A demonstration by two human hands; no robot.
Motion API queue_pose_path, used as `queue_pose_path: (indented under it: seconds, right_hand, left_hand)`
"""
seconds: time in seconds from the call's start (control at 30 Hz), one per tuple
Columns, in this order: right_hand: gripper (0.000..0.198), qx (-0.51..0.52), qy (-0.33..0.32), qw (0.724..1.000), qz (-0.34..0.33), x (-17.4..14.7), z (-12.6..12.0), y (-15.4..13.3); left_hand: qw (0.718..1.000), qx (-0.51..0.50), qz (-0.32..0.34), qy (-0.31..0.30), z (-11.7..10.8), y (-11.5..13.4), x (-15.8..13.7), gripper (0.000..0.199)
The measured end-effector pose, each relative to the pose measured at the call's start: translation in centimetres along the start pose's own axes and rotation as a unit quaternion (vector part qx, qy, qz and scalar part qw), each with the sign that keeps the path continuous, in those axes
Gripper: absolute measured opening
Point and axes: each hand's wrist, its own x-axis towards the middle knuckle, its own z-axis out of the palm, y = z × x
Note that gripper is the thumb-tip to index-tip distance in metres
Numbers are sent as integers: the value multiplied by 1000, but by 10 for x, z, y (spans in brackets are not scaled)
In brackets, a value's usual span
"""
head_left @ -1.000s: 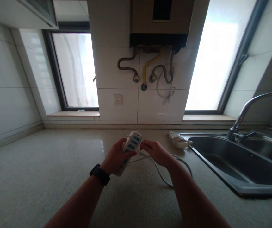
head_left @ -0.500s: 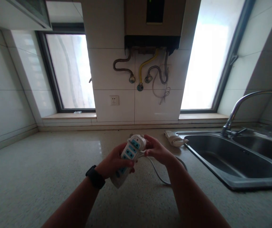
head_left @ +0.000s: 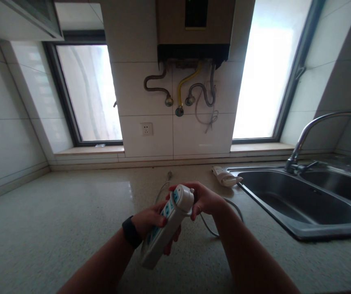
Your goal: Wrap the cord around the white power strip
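A white power strip (head_left: 166,234) with blue sockets is held tilted above the counter, its side turned up. My left hand (head_left: 151,220) is wrapped around its middle, thumb on the socket face and fingertips showing at the far side. My right hand (head_left: 204,198) closes on a grey-white cord (head_left: 180,208) at the strip's upper end, where a loop of it passes round the strip. More of the cord curves over the counter behind my right wrist. A plug (head_left: 169,175) lies on the counter beyond the strip.
A second white object, perhaps another strip with its cord wrapped (head_left: 225,177), lies beside the steel double sink (head_left: 298,204) and its faucet (head_left: 299,149). A wall socket (head_left: 146,129) is behind the speckled counter (head_left: 71,228). Above hang a water heater (head_left: 194,36) and hoses.
The power strip has come lower and nearer and rolled so its side shows. My right hand has moved with its end. The plug now shows apart on the counter.
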Motion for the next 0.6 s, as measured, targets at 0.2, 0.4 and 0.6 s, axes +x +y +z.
queue_pose_path:
  seconds: [0.2,0.4,0.6]
  right_hand:
    - [65,32,87,995,-26,11,7,9]
    - [47,-1,154,987,-52,17,7,17]
    - [57,-35,186,981,-31,15,2,17]
  left_hand:
    - [998,-26,50,-15,1,-3,7,49]
    - [999,-2,47,23,1,-1,11,62]
    - [991,80,66,83,3,7,9,59]
